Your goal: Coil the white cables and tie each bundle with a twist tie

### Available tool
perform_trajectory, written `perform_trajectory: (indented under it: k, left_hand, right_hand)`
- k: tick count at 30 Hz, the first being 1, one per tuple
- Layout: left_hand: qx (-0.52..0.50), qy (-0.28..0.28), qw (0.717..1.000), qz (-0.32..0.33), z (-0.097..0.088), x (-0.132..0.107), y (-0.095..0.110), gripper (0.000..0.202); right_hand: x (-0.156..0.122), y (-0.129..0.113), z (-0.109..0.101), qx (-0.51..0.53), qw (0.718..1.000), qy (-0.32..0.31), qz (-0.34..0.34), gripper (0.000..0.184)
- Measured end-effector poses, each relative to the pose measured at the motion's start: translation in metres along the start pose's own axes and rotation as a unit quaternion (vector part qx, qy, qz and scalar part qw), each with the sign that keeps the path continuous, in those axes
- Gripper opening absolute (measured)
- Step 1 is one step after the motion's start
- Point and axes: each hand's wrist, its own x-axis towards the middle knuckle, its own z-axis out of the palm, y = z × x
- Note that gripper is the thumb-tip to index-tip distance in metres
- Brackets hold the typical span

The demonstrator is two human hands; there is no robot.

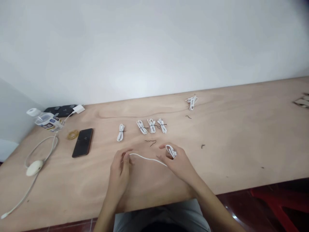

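Desk (241,135), left to right.

Far left: one plastic bottle (45,120) on its side, one white puck on a cord (33,167), one yellowish ring (72,134), one black phone (82,142) face down.

Middle: four tied cable bundles in a row (120,132) (142,126) (152,125) (162,125), each cinched with a dark twist tie. The first stands a little apart from the other three. A fifth tied bundle (191,102) lies well apart, farther back and to the right. Total tied: five.

In hand: one white cable (147,158), near the desk's front edge. The left hand (120,167) is pinched on its free end. The right hand (177,161) is closed around a few wound loops (171,150). A straight run spans between the two hands, which are held apart.

Loose twist ties: three as far as can be made out, one just behind the hands (151,141), one near the fifth bundle (188,116), one to the right (202,146).

Judgement: five cables coiled and tied. The sixth is partly wound, with most of its length not yet looped and no tie on it. No other uncoiled cable of this kind is visible.
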Motion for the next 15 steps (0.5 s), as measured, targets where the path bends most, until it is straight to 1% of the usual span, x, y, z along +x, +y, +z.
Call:
perform_trajectory:
  k: [2, 3, 4, 5, 6, 8, 10, 11, 12, 13, 15]
  left_hand:
    - [-0.058, 0.027, 0.998, -0.018, 0.0, 0.0, 0.0, 0.033]
    - [-0.091, 0.038, 0.995, -0.026, 0.0, -0.001, 0.0, 0.033]
    - [-0.123, 0.049, 0.991, -0.033, 0.001, -0.002, 0.001, 0.033]
    - [-0.151, 0.059, 0.986, -0.039, 0.002, -0.003, 0.001, 0.032]
    - [-0.173, 0.068, 0.982, -0.044, 0.003, -0.004, 0.001, 0.031]
    - [-0.208, 0.079, 0.974, -0.049, 0.005, -0.007, 0.002, 0.029]
    - [-0.231, 0.083, 0.968, -0.05, 0.006, -0.01, 0.002, 0.028]
    - [-0.233, 0.079, 0.968, -0.049, 0.007, -0.011, 0.002, 0.028]
    - [-0.228, 0.068, 0.97, -0.046, 0.008, -0.013, 0.003, 0.027]
    - [-0.216, 0.049, 0.974, -0.039, 0.009, -0.015, 0.004, 0.025]
    - [-0.184, -0.011, 0.983, -0.021, 0.014, -0.019, 0.006, 0.023]
  right_hand:
    - [0.001, 0.004, -0.005, -0.082, 0.996, -0.016, -0.033, 0.04]
    - [0.0, 0.005, -0.008, -0.102, 0.993, -0.032, -0.046, 0.037]
    - [0.0, 0.005, -0.01, -0.112, 0.991, -0.051, -0.056, 0.03]
    - [-0.001, 0.005, -0.011, -0.115, 0.989, -0.074, -0.063, 0.022]
    - [-0.001, 0.004, -0.011, -0.11, 0.987, -0.093, -0.064, 0.021]
    - [-0.002, 0.004, -0.006, -0.07, 0.991, -0.103, -0.052, 0.033]
    - [-0.003, 0.004, 0.003, 0.022, 0.997, -0.067, -0.022, 0.04]
    - [-0.003, 0.005, 0.008, 0.093, 0.995, -0.037, -0.006, 0.042]
    - [-0.003, 0.005, 0.014, 0.173, 0.985, -0.007, 0.01, 0.044]
    - [-0.004, 0.005, 0.02, 0.255, 0.966, 0.015, 0.024, 0.045]
    - [-0.005, 0.002, 0.03, 0.401, 0.914, 0.035, 0.052, 0.047]
